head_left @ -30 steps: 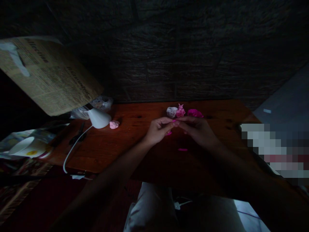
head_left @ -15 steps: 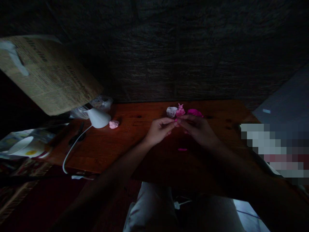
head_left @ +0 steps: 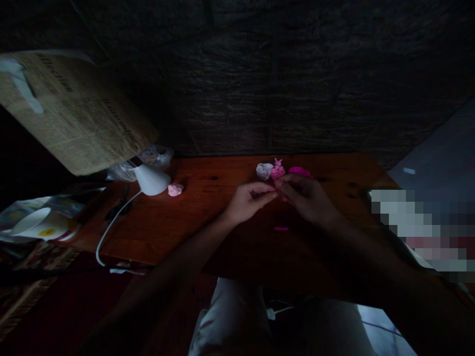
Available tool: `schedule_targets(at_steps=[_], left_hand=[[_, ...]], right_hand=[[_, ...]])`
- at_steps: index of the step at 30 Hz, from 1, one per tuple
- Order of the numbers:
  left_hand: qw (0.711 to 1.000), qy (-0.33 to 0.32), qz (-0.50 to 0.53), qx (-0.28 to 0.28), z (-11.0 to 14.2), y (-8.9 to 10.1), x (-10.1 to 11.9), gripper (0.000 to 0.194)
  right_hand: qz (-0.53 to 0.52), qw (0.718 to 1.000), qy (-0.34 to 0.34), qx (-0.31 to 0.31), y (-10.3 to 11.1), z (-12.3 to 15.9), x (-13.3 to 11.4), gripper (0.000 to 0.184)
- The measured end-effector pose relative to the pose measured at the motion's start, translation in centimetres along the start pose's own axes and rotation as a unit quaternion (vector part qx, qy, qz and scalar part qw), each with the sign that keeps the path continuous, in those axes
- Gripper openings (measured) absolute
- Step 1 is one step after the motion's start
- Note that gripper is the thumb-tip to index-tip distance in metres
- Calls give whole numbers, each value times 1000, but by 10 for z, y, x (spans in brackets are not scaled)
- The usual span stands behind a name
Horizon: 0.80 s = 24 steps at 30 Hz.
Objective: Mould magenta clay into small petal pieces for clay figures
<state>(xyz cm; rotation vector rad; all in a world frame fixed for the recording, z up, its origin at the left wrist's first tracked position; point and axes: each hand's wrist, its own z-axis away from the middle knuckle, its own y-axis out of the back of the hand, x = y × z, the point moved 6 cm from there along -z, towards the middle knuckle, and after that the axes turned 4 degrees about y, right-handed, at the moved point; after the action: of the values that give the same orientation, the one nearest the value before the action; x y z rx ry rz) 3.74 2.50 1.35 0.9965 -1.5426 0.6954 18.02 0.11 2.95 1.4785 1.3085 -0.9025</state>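
Observation:
My left hand [head_left: 249,200] and my right hand [head_left: 306,197] meet fingertip to fingertip above the wooden table [head_left: 218,242], both in a pinch. Between them is a small bit of bright pink modelling clay, now almost wholly hidden by the fingers. Just behind the fingertips stands a pink clay figure [head_left: 277,170] with two ear-like points. A whitish lump [head_left: 264,171] sits at its left, and a flat magenta piece [head_left: 300,171] at its right, partly behind my right hand. Nearer to me, a thin magenta clay strip [head_left: 281,228] lies on the table.
At the left stands a lamp with a white base [head_left: 152,179], a newsprint shade [head_left: 81,113] and a white cord. Beside it are a pale pink lump [head_left: 175,189], dark scissors [head_left: 118,210] and a paper cup [head_left: 40,225]. A stone-patterned wall [head_left: 241,79] borders the table's back.
My fingertips have shifted slightly right and closed over the pink clay bit, which showed between them before. My right hand's fingers have turned a little. The things on the table stay put.

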Motion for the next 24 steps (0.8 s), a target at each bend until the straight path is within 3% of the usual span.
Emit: schedule_targets(at_steps=[5, 9, 15, 24], left_hand=[[992, -48, -70, -89, 5, -12, 3, 24], [963, -93, -182, -178, 13, -24, 5, 21], [912, -140, -303, -239, 19, -30, 6, 26], [912, -135, -291, -257, 23, -37, 10, 11]], right_hand=[[9, 1000, -15, 24, 5, 1, -3, 31], [-18, 999, -32, 35, 5, 0, -1, 27], [-46, 995, -62, 68, 7, -1, 8, 24], [-39, 995, -62, 63, 7, -1, 3, 27]])
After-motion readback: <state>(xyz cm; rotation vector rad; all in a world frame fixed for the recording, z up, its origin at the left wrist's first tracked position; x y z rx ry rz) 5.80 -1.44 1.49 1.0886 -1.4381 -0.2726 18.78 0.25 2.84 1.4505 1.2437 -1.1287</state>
